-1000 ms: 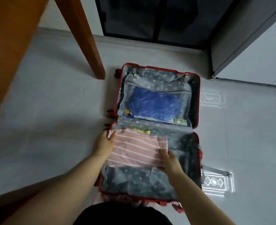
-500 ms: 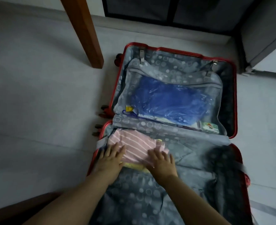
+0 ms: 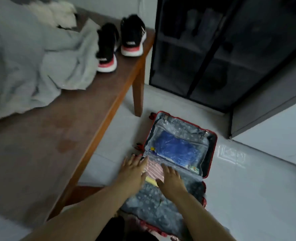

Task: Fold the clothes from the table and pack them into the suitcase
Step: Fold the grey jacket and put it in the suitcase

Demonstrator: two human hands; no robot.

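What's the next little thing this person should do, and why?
Probably lift the left hand and right hand and reach for the grey clothes on the table: they lie crumpled, while the striped garment already sits folded in the suitcase.

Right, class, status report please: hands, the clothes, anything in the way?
Left hand, right hand: open, flat on pink striped garment. Garment folded, in suitcase, near half. Grey clothes heaped on table, unfolded. Nothing blocking.

My left hand (image 3: 133, 171) and right hand (image 3: 172, 180) hide much of the striped top (image 3: 154, 169); only a yellow edge (image 3: 151, 180) shows beneath. Blurred grey clothes (image 3: 30, 66) are cut off at the table's (image 3: 65, 145) left.
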